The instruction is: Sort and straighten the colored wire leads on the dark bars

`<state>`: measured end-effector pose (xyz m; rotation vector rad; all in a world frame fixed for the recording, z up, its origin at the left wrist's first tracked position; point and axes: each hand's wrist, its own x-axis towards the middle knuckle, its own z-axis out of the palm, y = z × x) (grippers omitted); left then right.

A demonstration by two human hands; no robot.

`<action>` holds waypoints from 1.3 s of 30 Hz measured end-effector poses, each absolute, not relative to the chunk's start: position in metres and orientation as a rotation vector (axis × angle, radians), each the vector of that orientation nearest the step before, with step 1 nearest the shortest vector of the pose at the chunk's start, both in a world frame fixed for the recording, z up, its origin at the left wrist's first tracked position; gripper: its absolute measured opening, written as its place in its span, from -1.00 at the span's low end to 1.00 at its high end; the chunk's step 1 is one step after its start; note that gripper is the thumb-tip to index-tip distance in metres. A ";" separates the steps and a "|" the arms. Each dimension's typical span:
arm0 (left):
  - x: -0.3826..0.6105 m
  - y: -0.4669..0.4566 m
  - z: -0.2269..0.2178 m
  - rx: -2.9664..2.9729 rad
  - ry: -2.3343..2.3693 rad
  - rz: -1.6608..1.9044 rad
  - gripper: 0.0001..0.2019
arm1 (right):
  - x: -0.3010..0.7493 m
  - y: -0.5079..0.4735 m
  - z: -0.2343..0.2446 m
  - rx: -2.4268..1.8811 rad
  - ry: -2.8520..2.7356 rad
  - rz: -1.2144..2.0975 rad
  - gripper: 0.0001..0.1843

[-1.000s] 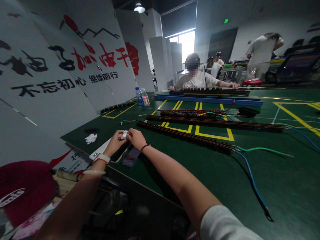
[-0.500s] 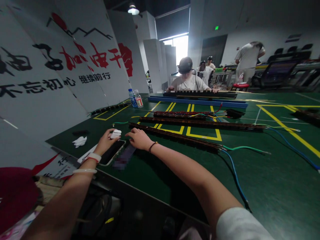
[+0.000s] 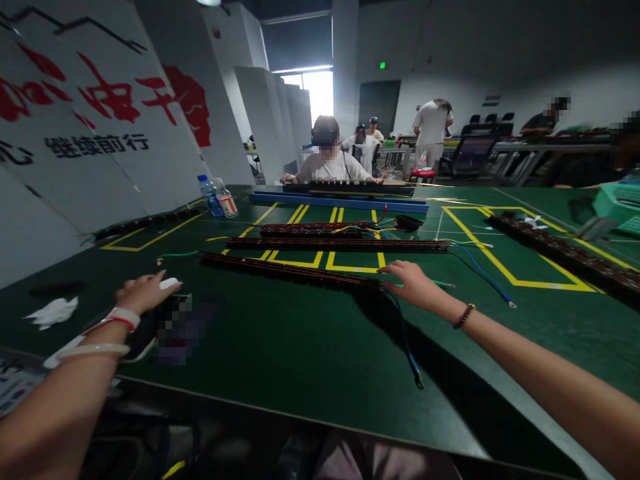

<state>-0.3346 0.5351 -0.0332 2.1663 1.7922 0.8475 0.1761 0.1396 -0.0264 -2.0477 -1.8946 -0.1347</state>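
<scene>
While left hand [image 3: 137,295] grips half-hidden white object [image 3: 169,283], right hand [image 3: 416,285] is loosely spread. Contact with strip [image 3: 300,272] beneath unclear.

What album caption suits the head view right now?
Left hand on a small white item, right hand at one end of the nearest dark strip, over a green table.

Workshop was indicated by 1 green worktable [image 3: 300,347] marked with yellow lines [image 3: 350,269], wired dark strips [image 3: 295,270], benches [image 3: 517,149] behind.
</scene>
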 end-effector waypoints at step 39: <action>0.071 0.173 -0.053 1.384 0.713 -0.084 -0.50 | 0.216 0.108 -0.021 -2.541 -1.996 0.546 -0.51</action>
